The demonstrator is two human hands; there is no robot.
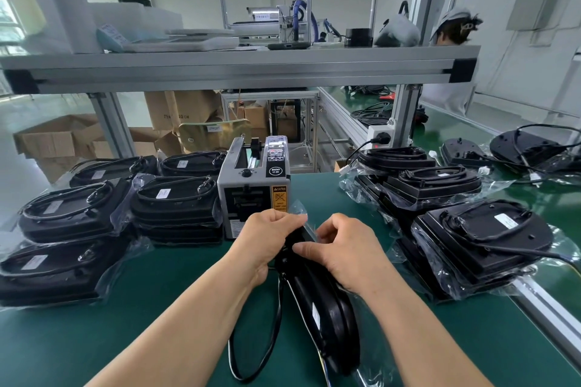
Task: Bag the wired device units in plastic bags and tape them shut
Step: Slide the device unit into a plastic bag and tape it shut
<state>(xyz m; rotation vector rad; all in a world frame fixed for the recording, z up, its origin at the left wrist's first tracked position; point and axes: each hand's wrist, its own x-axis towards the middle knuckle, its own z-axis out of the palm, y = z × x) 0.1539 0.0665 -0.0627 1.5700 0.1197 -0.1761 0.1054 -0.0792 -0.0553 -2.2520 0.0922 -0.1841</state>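
left hand (pixel 270 239) pinching plastic bag (pixel 298 208) flap, right hand (pixel 344 253) gripping bagged device unit (pixel 327 320) top, tape dispenser (pixel 251 195) just behind

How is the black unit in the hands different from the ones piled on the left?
The held unit stands on edge; the left pile lies flat. The held unit's cable hangs loose in a loop; the pile's are coiled on top. Both are black wired units.
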